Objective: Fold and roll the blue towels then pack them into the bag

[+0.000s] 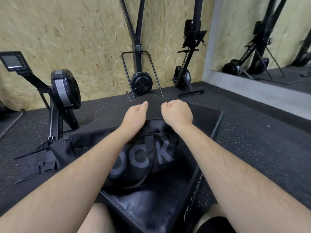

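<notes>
**Two hands grip the raised flap of a black gym bag**

Beyond the gripping hands stands a chipboard wall, with speckled dark rubber floor all around. A mirror hangs far off to the right of the grip. Three black exercise machines line the wall: a rowing machine well to the left of the hands, a second machine straight beyond them, and a third beyond and to the right.

Below the hands sits a black padded box. The bag, black with large grey letters, lies on top of it, directly under and just nearer than the grip. Its black flap is lifted between the two hands. The left hand pinches the flap's edge, one fingertip lying on top of the fabric. Just beside it, the right hand is curled into a tight fist around the same edge.
</notes>
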